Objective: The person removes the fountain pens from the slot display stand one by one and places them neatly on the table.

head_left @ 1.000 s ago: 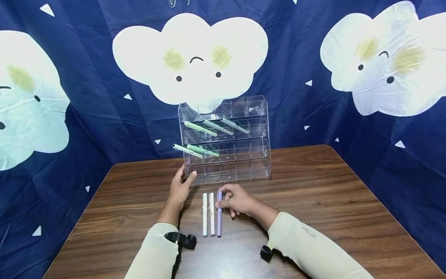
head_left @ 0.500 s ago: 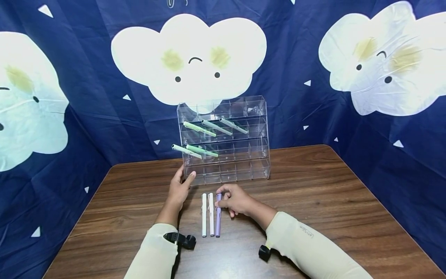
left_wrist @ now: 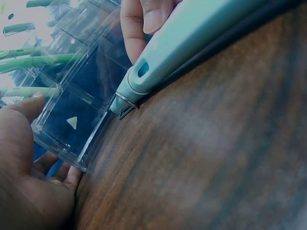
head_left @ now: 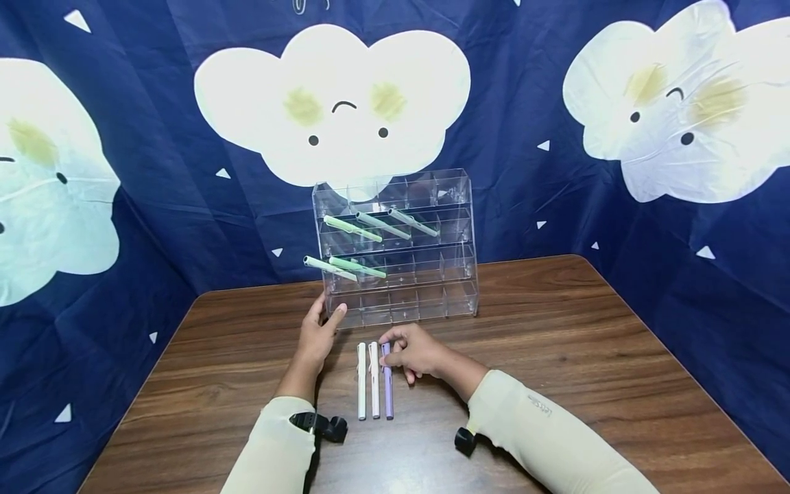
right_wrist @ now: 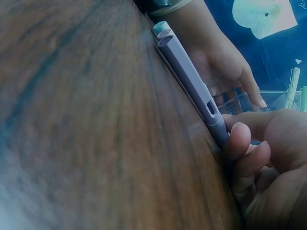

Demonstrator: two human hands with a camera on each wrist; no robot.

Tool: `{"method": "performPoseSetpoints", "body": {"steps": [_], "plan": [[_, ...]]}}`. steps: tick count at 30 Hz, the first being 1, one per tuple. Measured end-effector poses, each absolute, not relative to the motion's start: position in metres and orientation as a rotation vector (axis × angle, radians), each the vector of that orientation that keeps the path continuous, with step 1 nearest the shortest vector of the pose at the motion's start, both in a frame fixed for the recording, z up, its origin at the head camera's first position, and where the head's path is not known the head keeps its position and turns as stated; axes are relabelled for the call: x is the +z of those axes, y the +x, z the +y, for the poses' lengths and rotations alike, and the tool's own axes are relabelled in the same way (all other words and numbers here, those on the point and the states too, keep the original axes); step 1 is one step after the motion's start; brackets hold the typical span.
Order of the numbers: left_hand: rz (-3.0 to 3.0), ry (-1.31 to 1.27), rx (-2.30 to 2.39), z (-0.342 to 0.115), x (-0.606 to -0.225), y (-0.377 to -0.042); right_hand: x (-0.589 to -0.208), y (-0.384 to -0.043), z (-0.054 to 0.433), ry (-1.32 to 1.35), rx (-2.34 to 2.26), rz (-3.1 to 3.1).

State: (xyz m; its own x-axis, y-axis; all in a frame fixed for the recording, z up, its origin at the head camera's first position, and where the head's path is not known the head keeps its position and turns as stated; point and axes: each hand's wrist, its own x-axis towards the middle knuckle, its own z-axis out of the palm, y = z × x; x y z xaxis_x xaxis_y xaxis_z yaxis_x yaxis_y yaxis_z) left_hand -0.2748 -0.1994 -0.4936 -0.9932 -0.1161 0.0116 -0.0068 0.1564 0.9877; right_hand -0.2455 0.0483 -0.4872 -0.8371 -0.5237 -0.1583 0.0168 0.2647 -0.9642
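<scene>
In the head view, three pens lie side by side on the table: a pale one [head_left: 361,387], a whitish one [head_left: 375,387] and a purple one [head_left: 389,394]. My right hand [head_left: 420,353] pinches the purple pen near its clip end, thumb on the side and index finger at the tip. That pen's barrel [right_wrist: 184,69] still lies along the wood in the right wrist view. My left hand [head_left: 316,339] holds the lower left corner of a clear tiered rack [head_left: 432,298], thumb in front, fingers by its side. A pale teal pen [left_wrist: 187,36] looms large in the left wrist view.
Three pens, one light green [head_left: 352,228] and two grey-green, lean in the rack's second tier from the top. A pale pen [head_left: 330,267] and a green pen [head_left: 361,267] sit one tier lower. A blue cloud-patterned cloth [head_left: 506,137] hangs behind the wooden table [head_left: 555,329].
My right hand has shifted very slightly left, and the purple pen's clip end has turned a touch toward the whitish pen. The left hand and rack stay in place.
</scene>
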Motion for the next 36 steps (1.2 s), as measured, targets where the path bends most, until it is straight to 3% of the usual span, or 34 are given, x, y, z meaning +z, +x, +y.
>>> {"method": "performPoseSetpoints", "body": {"steps": [20,36], "plan": [[-2.320,0.126,-1.983,-0.199,-0.494,-0.273,-0.486,-0.248,0.054,-0.452,-1.650,2.007],[-2.326,0.107,-1.982,-0.200,-0.493,-0.273,-0.453,-0.258,0.048,-0.522,-1.679,2.136]]}}
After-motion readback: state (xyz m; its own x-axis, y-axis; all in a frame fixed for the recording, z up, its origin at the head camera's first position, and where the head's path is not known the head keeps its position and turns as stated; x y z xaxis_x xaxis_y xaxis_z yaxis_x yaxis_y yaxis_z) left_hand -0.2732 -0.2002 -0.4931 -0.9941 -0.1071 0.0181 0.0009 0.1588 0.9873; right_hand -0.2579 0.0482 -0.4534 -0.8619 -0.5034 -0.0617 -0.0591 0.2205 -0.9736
